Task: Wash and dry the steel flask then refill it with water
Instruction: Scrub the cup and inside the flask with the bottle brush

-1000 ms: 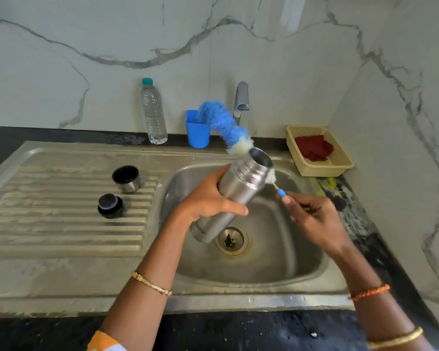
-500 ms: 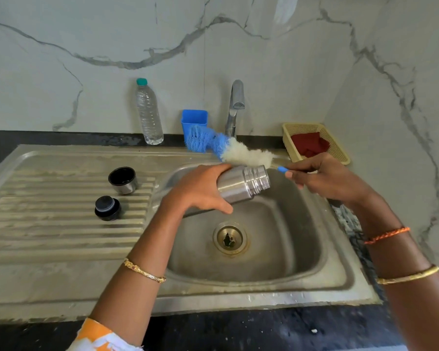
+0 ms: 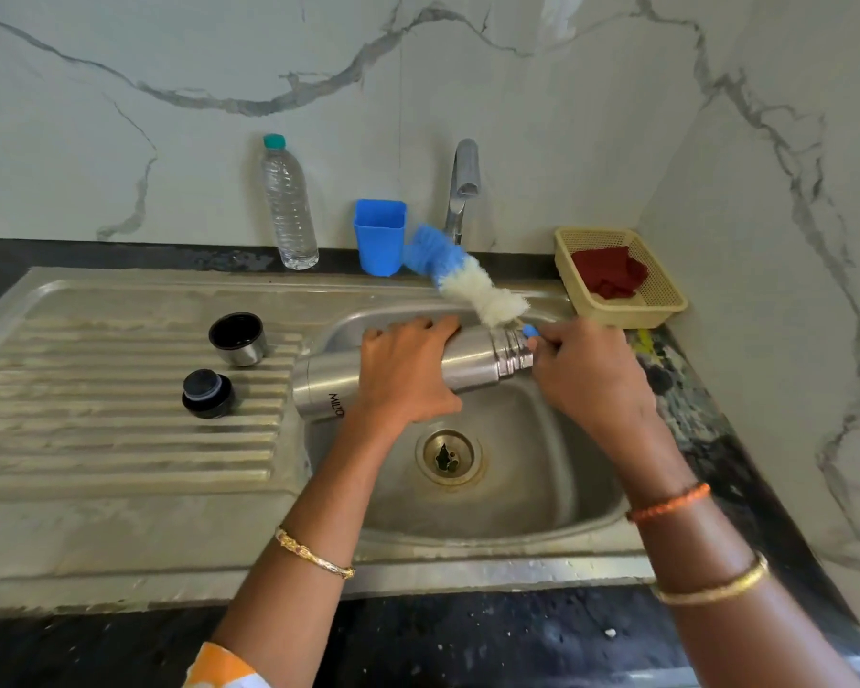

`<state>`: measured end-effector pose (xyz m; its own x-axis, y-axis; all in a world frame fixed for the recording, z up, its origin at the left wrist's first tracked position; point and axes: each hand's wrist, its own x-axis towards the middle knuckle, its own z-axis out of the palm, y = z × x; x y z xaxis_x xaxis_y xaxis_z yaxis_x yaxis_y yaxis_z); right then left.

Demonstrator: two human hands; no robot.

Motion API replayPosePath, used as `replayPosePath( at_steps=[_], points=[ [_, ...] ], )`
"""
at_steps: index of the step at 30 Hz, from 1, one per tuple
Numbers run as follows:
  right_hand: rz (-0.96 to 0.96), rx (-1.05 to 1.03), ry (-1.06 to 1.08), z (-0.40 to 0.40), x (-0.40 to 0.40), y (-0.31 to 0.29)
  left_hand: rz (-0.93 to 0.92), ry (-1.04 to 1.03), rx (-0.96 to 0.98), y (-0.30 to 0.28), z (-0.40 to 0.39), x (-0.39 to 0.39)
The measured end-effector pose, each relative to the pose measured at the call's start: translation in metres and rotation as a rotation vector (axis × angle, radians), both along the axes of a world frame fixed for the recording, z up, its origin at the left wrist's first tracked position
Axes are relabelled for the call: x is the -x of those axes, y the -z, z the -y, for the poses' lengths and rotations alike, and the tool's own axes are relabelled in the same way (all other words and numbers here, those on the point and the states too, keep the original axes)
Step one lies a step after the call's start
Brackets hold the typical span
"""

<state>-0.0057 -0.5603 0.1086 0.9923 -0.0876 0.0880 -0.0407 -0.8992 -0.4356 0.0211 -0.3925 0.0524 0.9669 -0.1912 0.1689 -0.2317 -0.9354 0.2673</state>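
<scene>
The steel flask (image 3: 472,362) lies nearly level over the sink basin (image 3: 527,469), its open mouth pointing right. My left hand (image 3: 405,372) grips its middle from above. My right hand (image 3: 589,369) sits at the flask's mouth and holds the blue handle end of a bottle brush (image 3: 467,280). The brush's blue and white bristles stick up and left, outside the flask, toward the tap (image 3: 463,186). On the draining board stand the flask's steel cup (image 3: 238,338) and its black stopper (image 3: 207,393).
A clear plastic water bottle (image 3: 289,206) and a blue cup (image 3: 379,235) stand at the back wall. A yellow basket (image 3: 661,295) with a dark red cloth (image 3: 609,271) sits at the back right corner. The drain (image 3: 449,456) is below the flask.
My left hand has tipped the flask from steeply tilted to nearly level. The brush has swung down and to the right, behind the flask's mouth, with my right hand following.
</scene>
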Motion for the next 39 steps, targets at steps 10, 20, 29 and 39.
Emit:
replayPosePath(
  at_steps=[10, 20, 29, 39],
  points=[
    [-0.067, 0.118, 0.053, -0.021, 0.016, 0.000, 0.099, -0.149, -0.096, 0.018, -0.009, -0.011],
    [0.189, -0.002, 0.021, -0.018, -0.004, 0.016, 0.149, -0.206, 0.140, 0.022, 0.005, -0.016],
    [0.443, -0.313, -0.122, -0.021, 0.014, 0.055, -0.243, -0.359, 1.320, 0.022, 0.009, -0.018],
    [0.272, -0.892, -0.032, -0.033, 0.006, 0.042, -0.512, -0.055, 1.987, 0.014, 0.025, -0.031]
  ],
)
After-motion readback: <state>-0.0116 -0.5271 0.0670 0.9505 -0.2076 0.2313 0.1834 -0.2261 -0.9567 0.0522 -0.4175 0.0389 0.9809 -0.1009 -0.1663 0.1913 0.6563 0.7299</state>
